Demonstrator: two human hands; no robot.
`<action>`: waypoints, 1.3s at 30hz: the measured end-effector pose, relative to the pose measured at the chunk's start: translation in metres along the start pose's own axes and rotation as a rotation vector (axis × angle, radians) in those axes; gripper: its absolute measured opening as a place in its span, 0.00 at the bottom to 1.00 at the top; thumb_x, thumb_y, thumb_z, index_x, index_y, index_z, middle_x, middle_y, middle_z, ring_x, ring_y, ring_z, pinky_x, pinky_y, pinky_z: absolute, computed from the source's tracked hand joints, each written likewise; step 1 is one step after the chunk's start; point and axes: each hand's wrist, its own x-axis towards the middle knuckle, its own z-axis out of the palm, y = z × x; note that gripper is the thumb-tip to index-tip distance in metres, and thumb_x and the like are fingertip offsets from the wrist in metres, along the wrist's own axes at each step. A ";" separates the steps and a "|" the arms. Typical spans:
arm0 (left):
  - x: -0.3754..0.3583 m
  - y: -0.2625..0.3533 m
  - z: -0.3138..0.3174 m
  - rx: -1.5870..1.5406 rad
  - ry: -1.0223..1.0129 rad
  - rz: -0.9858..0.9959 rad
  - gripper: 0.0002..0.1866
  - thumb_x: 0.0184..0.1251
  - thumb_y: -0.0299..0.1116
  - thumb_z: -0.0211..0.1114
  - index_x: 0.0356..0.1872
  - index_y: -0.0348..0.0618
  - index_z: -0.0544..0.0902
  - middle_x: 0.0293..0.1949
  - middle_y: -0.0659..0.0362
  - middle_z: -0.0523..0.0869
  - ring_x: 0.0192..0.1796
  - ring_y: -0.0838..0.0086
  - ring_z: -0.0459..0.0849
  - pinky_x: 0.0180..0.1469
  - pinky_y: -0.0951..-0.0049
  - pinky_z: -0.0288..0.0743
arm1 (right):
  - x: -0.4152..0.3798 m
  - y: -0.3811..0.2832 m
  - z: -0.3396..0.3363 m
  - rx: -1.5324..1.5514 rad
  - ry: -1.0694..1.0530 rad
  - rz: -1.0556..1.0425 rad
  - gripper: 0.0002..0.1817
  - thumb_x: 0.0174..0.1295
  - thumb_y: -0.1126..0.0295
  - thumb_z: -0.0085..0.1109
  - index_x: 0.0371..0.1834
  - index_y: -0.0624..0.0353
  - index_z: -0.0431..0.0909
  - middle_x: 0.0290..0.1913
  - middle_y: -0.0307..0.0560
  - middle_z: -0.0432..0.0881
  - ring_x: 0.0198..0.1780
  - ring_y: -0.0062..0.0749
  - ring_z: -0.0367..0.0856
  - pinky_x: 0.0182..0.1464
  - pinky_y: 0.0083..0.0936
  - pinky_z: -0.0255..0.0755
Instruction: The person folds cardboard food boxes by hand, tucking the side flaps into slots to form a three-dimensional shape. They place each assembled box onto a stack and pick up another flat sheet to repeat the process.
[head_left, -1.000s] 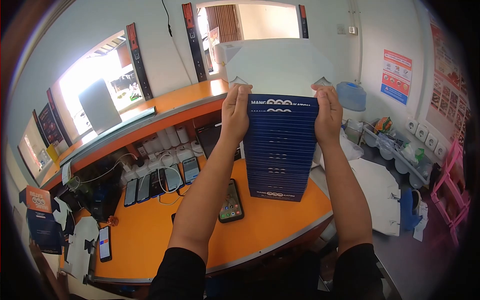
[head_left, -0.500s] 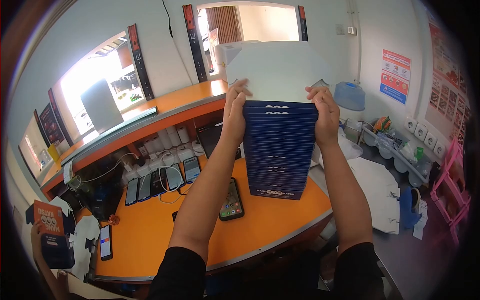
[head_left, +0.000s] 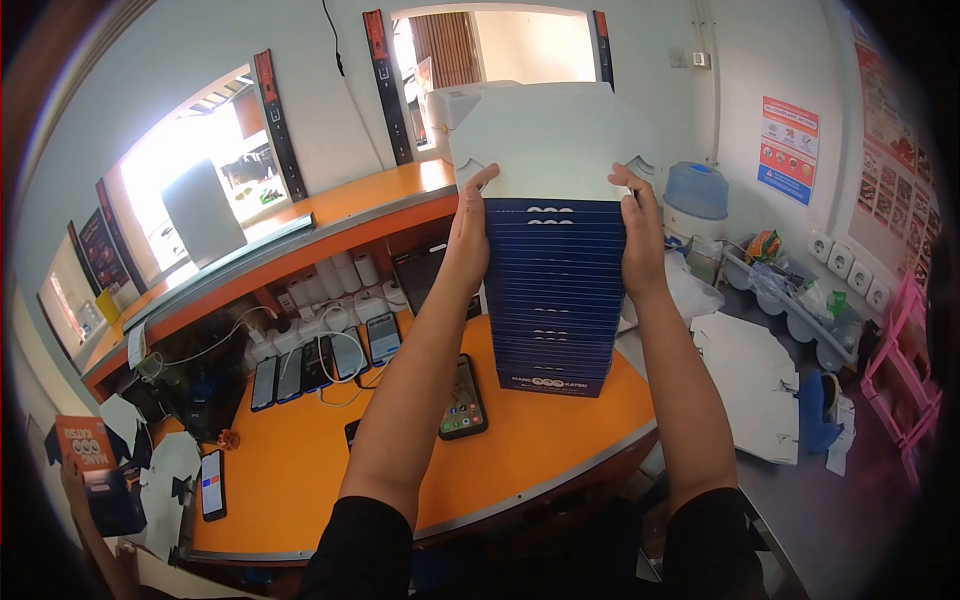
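Observation:
A tall stack of nested dark blue cardboard boxes (head_left: 555,290), white inside, stands on the orange counter (head_left: 560,440). White "MANG KATSU" lettering shows at its base. Near the top, my left hand (head_left: 472,228) presses along the stack's left side, fingertips curled over the white top box. Opposite it, my right hand (head_left: 641,232) grips the right side, fingers bent over the edge. The stack is held between both palms. A dark phone (head_left: 462,400) lies beside the base, near my left forearm.
Several phones (head_left: 348,352) with white cables line the counter's back, below an orange shelf (head_left: 360,205). At far left, another person's hand (head_left: 75,478) holds an orange-and-blue box (head_left: 98,470). Flat white cardboard (head_left: 745,390) and a grey rack (head_left: 795,305) are at right.
My fingers have shifted at the top edges of the stack, and my right hand has moved slightly left. The other person's box has tilted and dropped a little.

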 end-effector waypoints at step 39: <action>-0.026 0.002 0.020 0.109 0.124 0.009 0.36 0.90 0.58 0.34 0.82 0.42 0.62 0.63 0.46 0.82 0.58 0.69 0.86 0.62 0.71 0.79 | -0.018 -0.001 0.010 -0.055 0.122 0.324 0.45 0.81 0.36 0.38 0.82 0.68 0.60 0.78 0.69 0.69 0.82 0.55 0.64 0.81 0.36 0.56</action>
